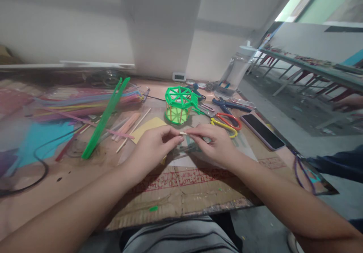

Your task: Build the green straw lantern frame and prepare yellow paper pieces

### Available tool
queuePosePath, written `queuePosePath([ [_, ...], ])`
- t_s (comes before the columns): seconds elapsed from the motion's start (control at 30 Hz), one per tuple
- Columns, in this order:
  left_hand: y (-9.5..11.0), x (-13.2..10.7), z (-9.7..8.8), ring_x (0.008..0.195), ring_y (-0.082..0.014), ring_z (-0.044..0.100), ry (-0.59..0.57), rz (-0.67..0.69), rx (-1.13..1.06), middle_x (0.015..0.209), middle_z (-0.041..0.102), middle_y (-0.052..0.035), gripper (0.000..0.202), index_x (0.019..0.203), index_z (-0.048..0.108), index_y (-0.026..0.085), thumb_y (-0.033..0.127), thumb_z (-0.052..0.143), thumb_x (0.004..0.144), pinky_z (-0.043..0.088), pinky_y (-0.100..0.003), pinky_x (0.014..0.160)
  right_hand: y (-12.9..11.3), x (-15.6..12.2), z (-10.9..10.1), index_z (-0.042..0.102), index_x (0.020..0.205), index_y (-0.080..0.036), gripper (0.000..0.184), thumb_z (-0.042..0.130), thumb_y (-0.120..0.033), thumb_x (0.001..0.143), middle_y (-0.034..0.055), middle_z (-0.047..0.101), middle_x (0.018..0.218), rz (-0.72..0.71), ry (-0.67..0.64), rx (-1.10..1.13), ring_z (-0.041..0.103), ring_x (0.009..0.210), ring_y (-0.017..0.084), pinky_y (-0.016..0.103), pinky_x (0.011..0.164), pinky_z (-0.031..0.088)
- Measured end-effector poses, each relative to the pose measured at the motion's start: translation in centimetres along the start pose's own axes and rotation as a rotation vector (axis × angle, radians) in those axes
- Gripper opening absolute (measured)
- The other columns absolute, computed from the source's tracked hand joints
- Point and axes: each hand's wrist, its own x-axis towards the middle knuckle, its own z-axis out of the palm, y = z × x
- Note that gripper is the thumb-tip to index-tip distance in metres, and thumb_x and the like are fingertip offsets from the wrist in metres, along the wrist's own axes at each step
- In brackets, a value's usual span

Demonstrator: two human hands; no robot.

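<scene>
Between my two hands, low over the table, is a short pale stick (183, 133). My left hand (159, 139) pinches one end of it with thumb and forefinger. The other end sits in the fingertips of my right hand (214, 141). Just beyond them stands a small green cage-like model (178, 103) with thin brown posts and a spoked top and base. To the right of the model lie scissors with red and yellow handles (229, 123). A sheet of yellow paper (151, 127) is partly under my left hand.
At the left are long green strips (106, 120), blue paper (44, 141), pale sticks (136, 129) and a black cable (42, 166). On the right are a phone (263, 132), blue pliers (234, 104) and a water bottle (236, 71). Someone's dark-clothed leg (337, 162) shows beyond the table's right edge.
</scene>
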Motion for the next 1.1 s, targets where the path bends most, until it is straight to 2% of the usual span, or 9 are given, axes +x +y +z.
queuePosePath([
  [0.33, -0.12, -0.06, 0.07, 0.075, -0.0166, 0.066, 0.01, 0.004, -0.032, 0.082, 0.074, -0.0009, 0.018, 0.087, 0.073, 0.019, 0.036, 0.066, 0.088, 0.049, -0.025, 0.068, -0.41, 0.03, -0.19, 0.077, 0.1, -0.021, 0.018, 0.059, -0.025, 0.097, 0.0061, 0.076, 0.084, 0.005, -0.023, -0.023, 0.064, 0.071, 0.016, 0.03, 0.068, 0.049],
  [0.77, -0.53, 0.26, 0.21, 0.079, -0.0173, 0.067, -0.013, -0.012, -0.056, 0.086, 0.075, -0.0015, 0.019, 0.09, 0.073, 0.02, 0.037, 0.065, 0.089, 0.049, -0.025, 0.071, 0.11, -0.05, 0.11, 0.076, 0.101, -0.02, 0.02, 0.057, -0.023, 0.098, 0.0061, 0.073, 0.082, 0.002, -0.047, -0.019, 0.063, 0.073, 0.017, 0.029, 0.069, 0.048],
  [1.1, -0.36, -0.18, 0.2, 0.077, -0.0158, 0.066, 0.013, 0.003, -0.03, 0.084, 0.074, 0.0001, 0.018, 0.089, 0.072, 0.02, 0.037, 0.066, 0.09, 0.048, -0.025, 0.07, -0.07, -0.26, 0.27, 0.076, 0.098, -0.018, 0.019, 0.058, -0.022, 0.097, 0.0068, 0.074, 0.082, 0.009, 0.006, -0.01, 0.065, 0.072, 0.017, 0.03, 0.069, 0.049],
])
